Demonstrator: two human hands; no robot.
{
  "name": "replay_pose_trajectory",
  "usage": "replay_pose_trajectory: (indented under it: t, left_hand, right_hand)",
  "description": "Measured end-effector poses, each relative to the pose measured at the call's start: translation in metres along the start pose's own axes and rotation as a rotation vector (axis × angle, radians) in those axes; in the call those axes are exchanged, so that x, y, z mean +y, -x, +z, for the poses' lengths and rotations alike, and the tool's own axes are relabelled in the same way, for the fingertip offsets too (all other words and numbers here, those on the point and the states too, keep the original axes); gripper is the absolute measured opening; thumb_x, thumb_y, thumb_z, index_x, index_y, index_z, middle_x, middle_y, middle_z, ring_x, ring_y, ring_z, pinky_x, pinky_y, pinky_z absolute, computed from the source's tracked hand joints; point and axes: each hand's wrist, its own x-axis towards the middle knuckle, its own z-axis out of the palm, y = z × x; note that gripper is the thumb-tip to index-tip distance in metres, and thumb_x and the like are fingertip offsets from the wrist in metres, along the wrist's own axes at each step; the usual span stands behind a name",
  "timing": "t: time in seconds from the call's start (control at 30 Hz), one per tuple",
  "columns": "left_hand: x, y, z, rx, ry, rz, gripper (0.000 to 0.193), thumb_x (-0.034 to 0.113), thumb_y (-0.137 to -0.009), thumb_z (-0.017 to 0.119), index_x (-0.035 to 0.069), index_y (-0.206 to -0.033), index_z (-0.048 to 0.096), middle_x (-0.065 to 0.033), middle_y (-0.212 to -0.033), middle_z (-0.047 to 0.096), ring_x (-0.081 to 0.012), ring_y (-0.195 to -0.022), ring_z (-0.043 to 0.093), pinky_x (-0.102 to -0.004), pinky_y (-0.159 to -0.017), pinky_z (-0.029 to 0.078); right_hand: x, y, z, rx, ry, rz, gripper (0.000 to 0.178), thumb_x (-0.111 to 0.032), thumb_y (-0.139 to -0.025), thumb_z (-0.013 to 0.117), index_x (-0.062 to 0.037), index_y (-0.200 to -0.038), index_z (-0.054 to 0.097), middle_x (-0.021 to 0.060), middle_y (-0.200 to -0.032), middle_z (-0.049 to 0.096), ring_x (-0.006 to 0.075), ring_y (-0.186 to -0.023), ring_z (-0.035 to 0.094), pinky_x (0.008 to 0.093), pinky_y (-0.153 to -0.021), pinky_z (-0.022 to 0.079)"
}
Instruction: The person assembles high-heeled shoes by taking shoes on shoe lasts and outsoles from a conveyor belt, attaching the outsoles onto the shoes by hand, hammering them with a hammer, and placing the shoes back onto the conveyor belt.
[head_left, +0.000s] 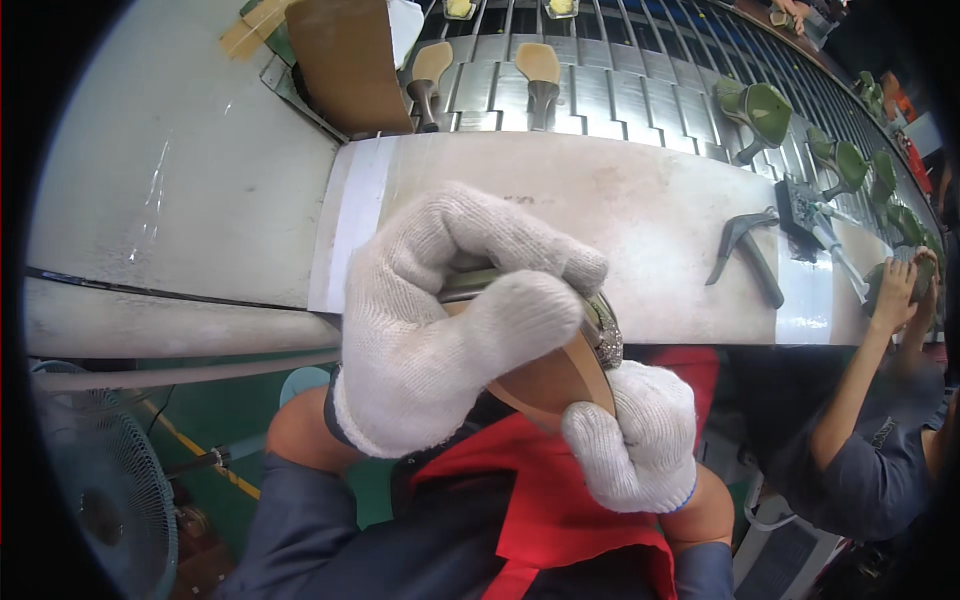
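A shoe (550, 385) with a smooth tan sole and a dark olive upper is held between my two white-gloved hands, in front of the table's near edge. A glittering ornament (608, 340) shows along its right side. My left hand (430, 320) is closed around the shoe, thumb over the sole and fingers curled over the far side. Lower down, my right hand (640, 435) pinches the near end, with its thumb on the sole. The gloves hide much of the upper.
Pincers (755, 255) lie on the pale table (640, 220) at right, beside a pale-handled tool (820, 230). Beyond runs a slatted conveyor (620, 90) with tan heeled soles (538, 65) and green shoes (762, 112). A co-worker's hand (895, 290) is at far right; a fan (105, 500) stands left.
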Motion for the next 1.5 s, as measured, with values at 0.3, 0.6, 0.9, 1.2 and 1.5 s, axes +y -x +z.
replay_pose_trajectory:
  t: [0.3,0.6,0.9,1.2,1.5]
  left_hand:
    - [-0.002,0.001,-0.008,0.176,-0.287,0.102,0.022,0.011,-0.1,0.077,0.001,-0.112,0.062,-0.0199,-0.108,0.079,-0.0231,-0.102,0.078,-0.0395,-0.097,0.064]
    - [0.007,-0.044,-0.016,0.144,-0.608,0.136,0.023,0.013,-0.102,0.075,-0.001,-0.117,0.068,-0.0099,-0.107,0.075,-0.0173,-0.102,0.075,-0.0323,-0.094,0.061]
    - [-0.038,-0.133,-0.04,-0.131,0.325,-0.128,0.03,0.008,-0.107,0.059,-0.01,-0.13,0.067,-0.017,-0.116,0.075,-0.026,-0.104,0.076,-0.036,-0.099,0.062]
    - [-0.053,-0.123,-0.065,-0.239,0.342,0.036,0.043,0.018,-0.108,0.058,-0.006,-0.143,0.062,-0.0235,-0.128,0.071,-0.037,-0.117,0.072,-0.0498,-0.108,0.06]
    - [-0.058,-0.107,-0.075,-0.202,0.389,0.032,0.05,0.025,-0.104,0.064,-0.002,-0.146,0.059,-0.0194,-0.122,0.07,-0.0445,-0.114,0.073,-0.054,-0.089,0.068]
  right_hand:
    - [-0.005,-0.013,0.004,-0.009,-0.004,0.094,0.014,-0.013,-0.095,0.079,0.0,-0.096,0.076,0.0168,-0.072,0.066,0.0365,-0.061,0.067,0.0436,-0.057,0.053]
    - [-0.001,-0.025,0.005,0.092,-0.152,0.388,0.024,-0.018,-0.1,0.075,0.002,-0.088,0.071,0.0159,-0.067,0.064,0.0201,-0.058,0.065,0.0364,-0.055,0.049]
    - [0.018,-0.06,-0.019,0.263,-0.688,0.514,0.033,-0.021,-0.111,0.065,0.0085,-0.123,0.071,0.0139,-0.091,0.078,0.017,-0.074,0.076,0.0287,-0.069,0.063]
    - [0.025,-0.042,0.007,0.178,-0.114,0.338,0.028,-0.019,-0.109,0.066,0.0019,-0.09,0.07,0.0135,-0.076,0.067,0.0225,-0.061,0.063,0.0368,-0.063,0.05]
    - [0.016,-0.047,0.014,0.118,-0.008,0.301,0.026,-0.02,-0.107,0.068,0.0023,-0.094,0.07,0.0236,-0.075,0.067,0.0419,-0.068,0.07,0.0462,-0.064,0.054]
